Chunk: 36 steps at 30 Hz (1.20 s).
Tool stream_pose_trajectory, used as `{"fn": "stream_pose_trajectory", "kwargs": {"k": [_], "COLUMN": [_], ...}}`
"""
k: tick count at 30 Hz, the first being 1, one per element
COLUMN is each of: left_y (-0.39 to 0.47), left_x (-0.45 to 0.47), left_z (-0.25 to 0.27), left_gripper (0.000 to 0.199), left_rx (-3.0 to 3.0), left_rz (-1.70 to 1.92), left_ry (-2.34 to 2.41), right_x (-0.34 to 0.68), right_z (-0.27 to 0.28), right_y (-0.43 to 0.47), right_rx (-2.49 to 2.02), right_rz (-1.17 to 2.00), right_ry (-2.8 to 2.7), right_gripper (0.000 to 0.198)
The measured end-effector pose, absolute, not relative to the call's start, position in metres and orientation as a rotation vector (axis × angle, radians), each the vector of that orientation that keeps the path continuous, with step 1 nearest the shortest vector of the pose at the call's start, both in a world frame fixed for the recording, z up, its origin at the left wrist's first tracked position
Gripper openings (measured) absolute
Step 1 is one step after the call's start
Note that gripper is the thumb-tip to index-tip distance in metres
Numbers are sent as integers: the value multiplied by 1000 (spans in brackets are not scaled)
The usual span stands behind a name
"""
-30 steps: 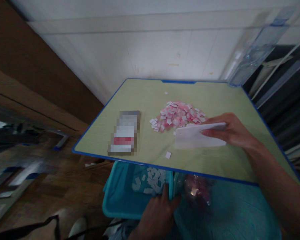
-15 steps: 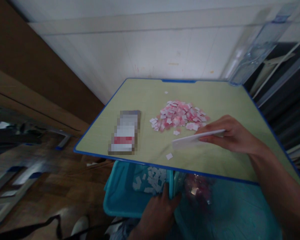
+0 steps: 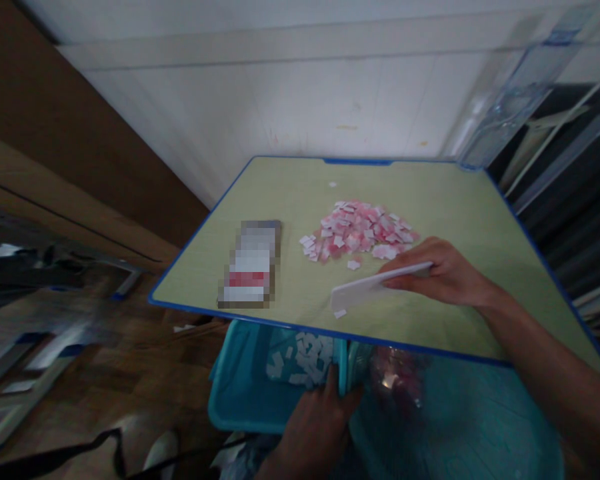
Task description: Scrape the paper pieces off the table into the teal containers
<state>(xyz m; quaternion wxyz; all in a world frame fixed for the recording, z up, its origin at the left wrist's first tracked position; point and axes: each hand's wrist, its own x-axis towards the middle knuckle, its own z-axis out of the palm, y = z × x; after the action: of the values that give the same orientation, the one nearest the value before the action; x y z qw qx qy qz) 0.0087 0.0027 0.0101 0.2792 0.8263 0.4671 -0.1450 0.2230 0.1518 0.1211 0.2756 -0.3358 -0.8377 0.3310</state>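
Observation:
A thin white flat card (image 3: 363, 289) is pinched in my right hand (image 3: 430, 270) over the front of the table, tilted, its lower left end down by a small white paper square (image 3: 340, 313). Behind it lies a pile of pink and white small pieces (image 3: 357, 230), with one white piece (image 3: 353, 265) just in front of the pile. Below the table edge, my left hand (image 3: 323, 413) is closed on the rim of a teal bin (image 3: 250, 417). Loose white paper pieces (image 3: 307, 357) lie inside that bin.
The pale green table (image 3: 205, 260) has a blue edge. A phone-like blurred object (image 3: 250, 263) lies on its left. A clear plastic bottle (image 3: 505, 107) stands at the back right corner. Under the table, a clear bag with reddish contents (image 3: 397, 377) rests by another teal container (image 3: 480, 420).
My right hand has moved left and slightly down with the white card, bringing the card's end to the lone paper square. The left hand stays at the bin rim.

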Motion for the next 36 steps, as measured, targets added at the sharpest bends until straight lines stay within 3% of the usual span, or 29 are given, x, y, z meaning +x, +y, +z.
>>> {"fn": "stream_pose_trajectory", "kwargs": {"k": [36], "left_y": [1], "left_x": [8], "left_z": [8], "left_gripper": [51], "left_rx": [2296], "left_rz": [-367], "left_ry": [1244], "right_x": [233], "right_z": [118], "right_y": [162], "right_rx": [-415], "right_rz": [1312], "right_ry": [-2256], "right_gripper": [21]}}
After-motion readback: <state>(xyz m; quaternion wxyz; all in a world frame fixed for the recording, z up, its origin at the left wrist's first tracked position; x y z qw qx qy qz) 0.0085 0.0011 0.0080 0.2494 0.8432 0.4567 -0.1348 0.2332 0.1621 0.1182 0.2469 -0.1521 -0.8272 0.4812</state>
